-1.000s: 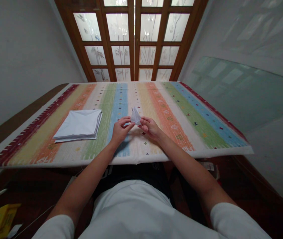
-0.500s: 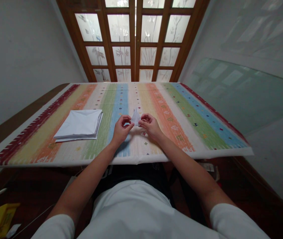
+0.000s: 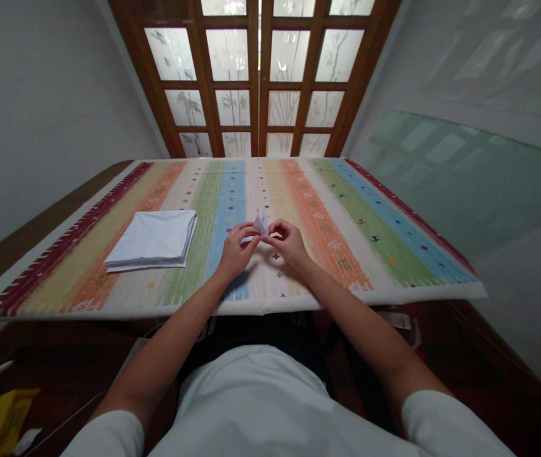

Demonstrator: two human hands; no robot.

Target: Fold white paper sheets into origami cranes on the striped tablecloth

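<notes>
Closer together than a moment ago, two hands now pinch one small folded white paper (image 3: 261, 223), its tip pointing up. Curled fingertips (image 3: 252, 233) of the left hand (image 3: 236, 251) and the right hand (image 3: 290, 245) press on it from either side, over the middle of a striped woven cloth (image 3: 341, 216). One squared pile of white sheets (image 3: 151, 238) lies well to the left.

- paper fold (image 3: 261, 223): thin white paper, matt
- folded stack (image 3: 150, 238): white, smooth, matt; paper or cloth, cannot tell
- table cover (image 3: 232, 190): woven cloth, rough, matt
- door frame (image 3: 255, 82): varnished wood, slightly glossy
- door panes (image 3: 232, 54): frosted glass
- wall sheet (image 3: 465, 178): glossy glass
</notes>
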